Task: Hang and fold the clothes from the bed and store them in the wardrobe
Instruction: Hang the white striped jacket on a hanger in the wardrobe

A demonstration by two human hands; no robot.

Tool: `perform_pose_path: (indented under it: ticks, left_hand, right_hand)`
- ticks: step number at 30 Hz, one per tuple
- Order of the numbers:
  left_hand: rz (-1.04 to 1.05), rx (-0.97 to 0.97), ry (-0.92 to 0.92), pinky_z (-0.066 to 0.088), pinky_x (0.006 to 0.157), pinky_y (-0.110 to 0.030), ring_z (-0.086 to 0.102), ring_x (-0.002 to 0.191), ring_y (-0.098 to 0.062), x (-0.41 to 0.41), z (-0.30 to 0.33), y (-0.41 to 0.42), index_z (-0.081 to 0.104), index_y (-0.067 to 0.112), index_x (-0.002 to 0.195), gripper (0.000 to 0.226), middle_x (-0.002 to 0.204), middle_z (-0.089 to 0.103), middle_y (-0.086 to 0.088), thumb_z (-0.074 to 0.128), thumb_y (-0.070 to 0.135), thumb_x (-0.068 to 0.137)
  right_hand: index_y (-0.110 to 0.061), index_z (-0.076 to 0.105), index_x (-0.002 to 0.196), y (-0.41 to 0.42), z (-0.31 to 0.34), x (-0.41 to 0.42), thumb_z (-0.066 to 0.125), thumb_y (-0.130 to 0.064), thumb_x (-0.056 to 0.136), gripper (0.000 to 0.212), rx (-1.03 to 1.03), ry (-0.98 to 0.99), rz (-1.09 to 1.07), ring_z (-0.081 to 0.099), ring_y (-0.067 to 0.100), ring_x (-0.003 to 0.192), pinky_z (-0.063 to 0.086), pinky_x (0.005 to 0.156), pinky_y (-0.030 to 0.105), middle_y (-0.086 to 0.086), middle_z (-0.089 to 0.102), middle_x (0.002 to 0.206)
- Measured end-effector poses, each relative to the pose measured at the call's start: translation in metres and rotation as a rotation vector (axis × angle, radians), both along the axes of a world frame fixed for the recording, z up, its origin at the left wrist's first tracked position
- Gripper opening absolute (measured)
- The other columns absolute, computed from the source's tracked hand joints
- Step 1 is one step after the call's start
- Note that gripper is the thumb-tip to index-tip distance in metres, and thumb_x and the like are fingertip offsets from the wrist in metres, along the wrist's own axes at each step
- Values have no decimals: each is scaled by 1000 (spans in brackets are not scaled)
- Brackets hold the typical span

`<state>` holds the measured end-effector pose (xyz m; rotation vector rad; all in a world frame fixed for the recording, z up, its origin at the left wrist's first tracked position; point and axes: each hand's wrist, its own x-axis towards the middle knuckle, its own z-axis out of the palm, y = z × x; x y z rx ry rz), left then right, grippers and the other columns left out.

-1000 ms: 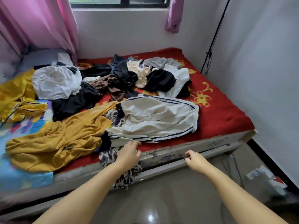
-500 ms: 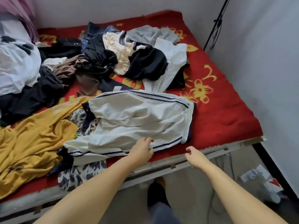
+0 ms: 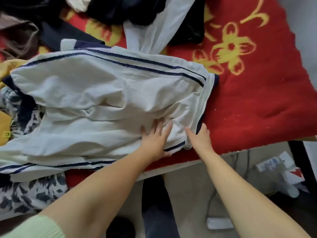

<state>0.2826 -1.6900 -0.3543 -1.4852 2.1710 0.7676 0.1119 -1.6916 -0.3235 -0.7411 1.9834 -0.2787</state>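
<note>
Cream garment: cream garment with navy stripes (image 3: 96, 100) lies spread flat on the bed, its hem end under both hands near the bed's front edge.
Left grip: left hand (image 3: 154, 141) lies on the garment's lower corner, fingers straight and spread, palm down, pressing the cloth; thumb at the striped edge.
Right grip: right hand (image 3: 199, 138) is just beside the left, at the garment's end seam; its fingers curl round the navy-trimmed edge, thumb on top of the cloth, so it holds the hem.
Between the hands: a small fold of cream cloth, bunched.
Under the grip: red blanket with yellow flowers (image 3: 248, 93) covers the bed and extends away to the right of the right hand.
Beyond the grip: white cloth (image 3: 151, 31) runs up from the garment's far edge, touching it; black clothes (image 3: 120, 9) lie past that.
Left of the grip: mustard cloth (image 3: 6, 67) and a black-and-white patterned cloth (image 3: 25, 194) lie partly under the cream garment's far end; brown cloth (image 3: 18, 36) is further off, up left.
Nearer than the grip: pale green sleeve (image 3: 32, 227) on the left arm; floor (image 3: 188, 194) below the bed edge, with papers (image 3: 277, 170) lying to the right.
</note>
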Motion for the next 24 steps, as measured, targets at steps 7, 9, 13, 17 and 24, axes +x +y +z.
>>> perform_pose_path:
  ticks: [7,9,13,17,24]
  left_hand:
    - [-3,33,-31,2,109,-68,-10,148,-26,1,-25,10,-24,31,149,110,161,-14,-6,66,30,84]
    - [119,22,133,15,113,-59,16,146,-21,8,-11,11,3,30,154,87,160,14,-2,56,15,88]
    - [490,69,609,44,83,-28,57,111,-18,39,39,8,61,26,126,62,120,66,3,47,-8,76]
    - [867,-2,803,42,63,-19,57,72,-8,78,106,16,71,6,86,39,80,70,-12,46,-21,72]
    - [1082,-160,1451,52,55,-27,64,63,-17,154,281,59,69,1,82,24,69,68,-8,52,-16,76]
  right_hand:
    - [-7,57,107,5,-7,29,52,-16,91,20,-130,-165,-188,60,25,99,46,86,35,6,63,103]
    - [-15,61,99,1,13,41,51,-12,88,15,-219,-201,-212,63,16,88,48,75,27,-2,67,93]
    - [-26,62,88,-8,70,76,52,-11,88,18,-401,-247,-95,60,0,75,46,66,14,-11,67,84]
    - [-23,65,95,3,140,117,56,-16,95,12,-536,-393,95,64,4,87,49,76,17,-7,70,91]
    - [-39,59,116,81,281,176,56,-29,96,23,-838,-613,404,56,-4,116,43,95,11,-20,65,118]
